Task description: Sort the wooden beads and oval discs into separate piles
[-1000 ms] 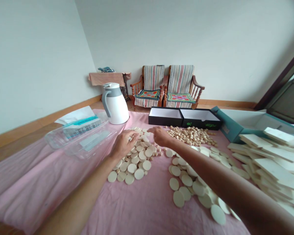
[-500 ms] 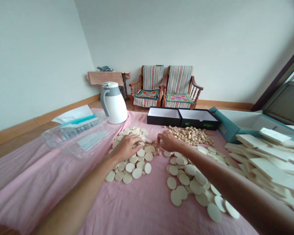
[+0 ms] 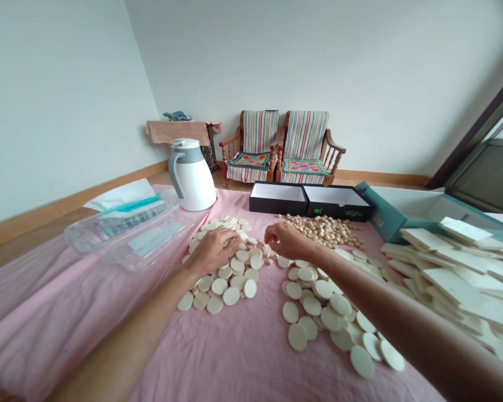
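Note:
My left hand point(image 3: 217, 247) rests over a pile of round wooden discs point(image 3: 231, 296), its fingers curled in; whatever is in them is too small or hidden to name. Across a narrow gap, my right hand point(image 3: 285, 239) is closed in a pinch, the fingertips turned down and away so that I cannot see what they hold. Several small wooden beads point(image 3: 267, 261) lie below and between the two hands. A larger heap of beads point(image 3: 331, 230) sits just beyond my right hand. Under my right forearm spreads a second pile of discs point(image 3: 312, 305).
Clear plastic packaging point(image 3: 151, 240) and a white and grey jug point(image 3: 197, 181) stand at left on the pink cloth point(image 3: 226, 357). Black boxes point(image 3: 279, 205) are behind the beads. At right, wooden boards point(image 3: 465, 279) pile against a teal box point(image 3: 385, 215).
My right hand has drawn slightly left and up from the beads. The left hand's fingers have curled in a little more over the discs. The whole view has shifted slightly.

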### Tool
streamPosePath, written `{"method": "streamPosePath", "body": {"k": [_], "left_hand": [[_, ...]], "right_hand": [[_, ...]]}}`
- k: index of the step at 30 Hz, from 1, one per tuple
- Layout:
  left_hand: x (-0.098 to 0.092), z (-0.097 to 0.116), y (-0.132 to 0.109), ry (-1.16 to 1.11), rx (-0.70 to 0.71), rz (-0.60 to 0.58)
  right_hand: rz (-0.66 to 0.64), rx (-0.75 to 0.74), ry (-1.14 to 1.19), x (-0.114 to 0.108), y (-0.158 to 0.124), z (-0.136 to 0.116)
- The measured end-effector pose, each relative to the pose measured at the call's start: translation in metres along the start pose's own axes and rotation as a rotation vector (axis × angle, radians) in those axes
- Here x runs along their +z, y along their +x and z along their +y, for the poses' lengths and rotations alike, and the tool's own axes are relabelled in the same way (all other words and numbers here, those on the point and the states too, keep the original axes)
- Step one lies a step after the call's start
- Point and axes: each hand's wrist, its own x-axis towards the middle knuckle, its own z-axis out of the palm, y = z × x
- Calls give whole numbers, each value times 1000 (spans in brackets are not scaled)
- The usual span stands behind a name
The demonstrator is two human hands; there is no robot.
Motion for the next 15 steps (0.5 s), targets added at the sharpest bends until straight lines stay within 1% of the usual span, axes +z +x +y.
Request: {"method": "streamPosePath", "body": {"k": [2, 3, 6, 8, 10, 12, 15], "left_hand": [[0, 2, 0, 18, 44, 4], [1, 3, 0, 26, 69, 3], [2, 6, 0, 40, 131, -4], [3, 6, 0, 42, 145, -2], [4, 5, 0, 36, 139, -1], [5, 4, 0, 28, 122, 2], [3, 4, 0, 39, 91, 32]], "right_hand": [[-70, 28, -95, 3, -7, 5], [-85, 35, -116, 6, -10, 6], [-69, 66, -143, 14, -14, 7], [-45, 102, -155, 12, -14, 12], [2, 161, -181, 3, -12, 24], [69, 243, -224, -10, -11, 40], [164, 349, -289, -27, -10, 57]]}}
